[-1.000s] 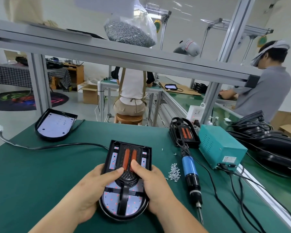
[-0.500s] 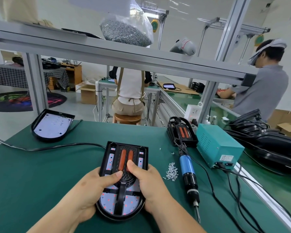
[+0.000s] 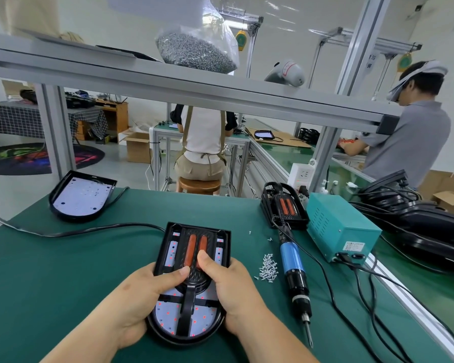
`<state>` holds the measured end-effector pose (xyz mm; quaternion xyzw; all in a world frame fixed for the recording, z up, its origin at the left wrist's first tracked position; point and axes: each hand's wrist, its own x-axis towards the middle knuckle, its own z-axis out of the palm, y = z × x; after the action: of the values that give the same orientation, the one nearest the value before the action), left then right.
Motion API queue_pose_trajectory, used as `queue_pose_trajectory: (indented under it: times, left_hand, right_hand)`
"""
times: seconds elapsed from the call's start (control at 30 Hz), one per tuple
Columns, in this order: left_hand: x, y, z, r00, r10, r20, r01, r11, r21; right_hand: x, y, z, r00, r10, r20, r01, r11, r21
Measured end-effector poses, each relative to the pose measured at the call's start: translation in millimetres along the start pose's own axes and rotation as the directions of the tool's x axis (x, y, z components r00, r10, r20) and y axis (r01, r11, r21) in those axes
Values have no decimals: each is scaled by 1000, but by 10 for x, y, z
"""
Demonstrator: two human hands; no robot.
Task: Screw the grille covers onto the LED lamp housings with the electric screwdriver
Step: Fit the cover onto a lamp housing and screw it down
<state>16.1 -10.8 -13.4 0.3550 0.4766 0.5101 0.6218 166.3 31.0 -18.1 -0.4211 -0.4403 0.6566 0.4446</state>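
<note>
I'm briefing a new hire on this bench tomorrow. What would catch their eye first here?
First comes the black lamp housing with its grille cover, near the middle of the green table. The left hand and right hand grip its sides, thumbs on the cover. Just right of it lie a small pile of screws and the untouched electric screwdriver.

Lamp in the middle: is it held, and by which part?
The left hand and right hand grip the lamp by its sides, thumbs on its cover.
</note>
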Motion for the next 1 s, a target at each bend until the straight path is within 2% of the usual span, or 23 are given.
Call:
queue_pose_trajectory:
  times: [0.1, 0.17, 0.23, 0.3, 0.43, 0.57, 0.63, 0.73, 0.87, 1.0]
  left_hand:
    - [-15, 28, -65, 996, -31, 87, 31, 1000, 7]
    - [-61, 53, -90, 978, -53, 203, 39, 997, 70]
    - [-99, 67, -85, 963, -64, 260, 30, 990, 135]
    - [-101, 60, -74, 969, -46, 241, 7, 987, 160]
    - [-61, 22, -43, 994, -8, 111, -10, 988, 156]
    - [13, 10, -41, 999, 40, -30, -39, 999, 28]
    - [44, 14, -79, 999, 13, -33, -14, 999, -34]
    - [70, 8, -107, 999, -43, -27, 41, 997, -70]
    - [80, -25, -94, 1000, 2, -30, -1, 1000, 30]
    - [75, -25, -87, 998, 25, -50, -22, 998, 59]
  right_hand:
    - [1, -8, 9, 1000, 7, -16, -7, 1000, 17]
    - [7, -22, 12, 999, 21, -34, -21, 1000, 21]
    - [9, -30, 9, 999, 35, -40, -34, 999, 24]
    - [18, -26, -5, 999, 42, -28, -41, 998, 41]
    - [38, -24, -25, 999, 28, 26, -29, 999, 14]
    - [5, 16, 1, 982, -31, 186, 61, 986, -157]
    - [-4, 55, 0, 973, -54, 224, 111, 962, -251]
    - [-9, 78, -20, 981, -64, 183, 112, 956, -271]
    - [-17, 81, 10, 985, -64, 162, 105, 960, -261]
    - [-13, 92, 13, 979, -94, 179, 139, 955, -262]
